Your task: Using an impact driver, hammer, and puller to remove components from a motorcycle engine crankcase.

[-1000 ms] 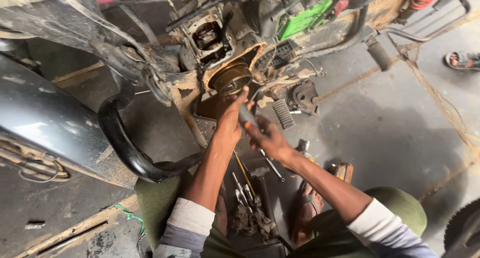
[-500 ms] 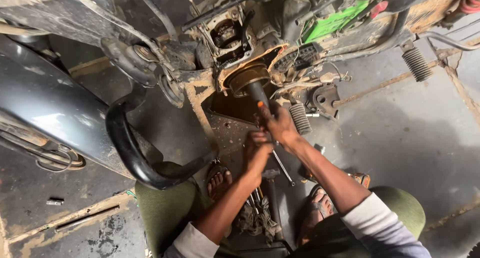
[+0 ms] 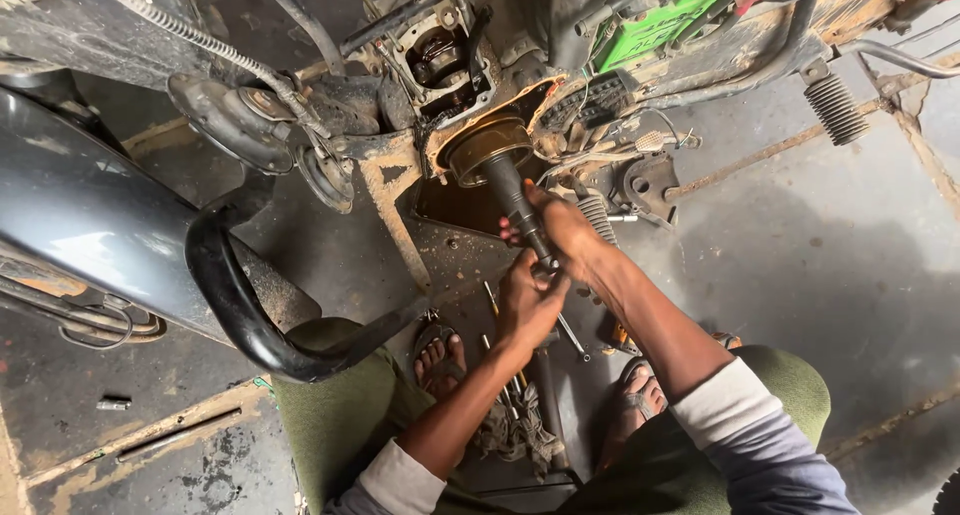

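A dark cylindrical tool (image 3: 512,193) sticks out from the round rotor (image 3: 485,145) on the side of a motorcycle engine lying on the floor. My right hand (image 3: 565,237) is wrapped around the tool's shaft, just below the rotor. My left hand (image 3: 527,300) grips the lower end of the same tool, right under my right hand. A thin metal bar (image 3: 572,337) pokes out below my hands. Both sleeves are pushed up, and my bare forearms reach forward from my knees.
An open engine cylinder (image 3: 440,55) sits above the rotor, a green battery (image 3: 655,25) to its right. A black curved guard (image 3: 235,305) and dark grey body panel (image 3: 70,205) lie left. Loose tools (image 3: 510,395) rest between my sandalled feet. A coil spring (image 3: 835,107) is far right.
The view has shifted closer to the engine. My left hand has slid up to grip the tool under my right hand, where both hands now clasp the shaft.
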